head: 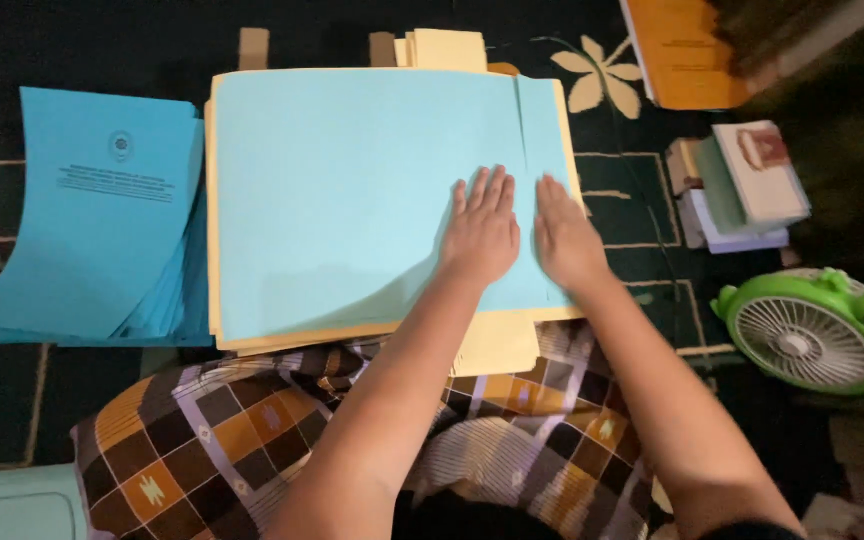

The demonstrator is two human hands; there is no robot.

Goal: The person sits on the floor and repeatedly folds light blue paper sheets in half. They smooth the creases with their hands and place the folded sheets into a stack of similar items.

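Both hands flat, palms down, fingers straight and together, gripping nothing. Left hand (482, 232) pressed on the light blue sheet (352, 190), near its right part, fingertips pointing away from the body. Right hand (565, 238) just beside it, laid over the narrow folded strip (544, 130) along the sheet's right edge, the fold line running between the two hands. Blue sheet topmost on a cream paper stack (497, 345), cream edges showing at left, bottom and right, a few cream pieces poking out at the top. Stack lying partly on the lap, over a checked brown, orange and white cloth (212, 430), partly on a dark patterned carpet (642, 200). Left of the stack, touching or just overlapping it, a fanned pile of darker blue printed covers (92, 220), small dark print near the top, not readable. Upper right, an orange booklet (687, 55), tilted, partly cut by the frame. Right of the stack, well apart, a small pile of boxes or booklets (747, 185), white and green. Lower right, a green toy-shaped fan (817, 330) with white grille, lying on the carpet. Bottom left corner, a pale teal object, kind unclear.
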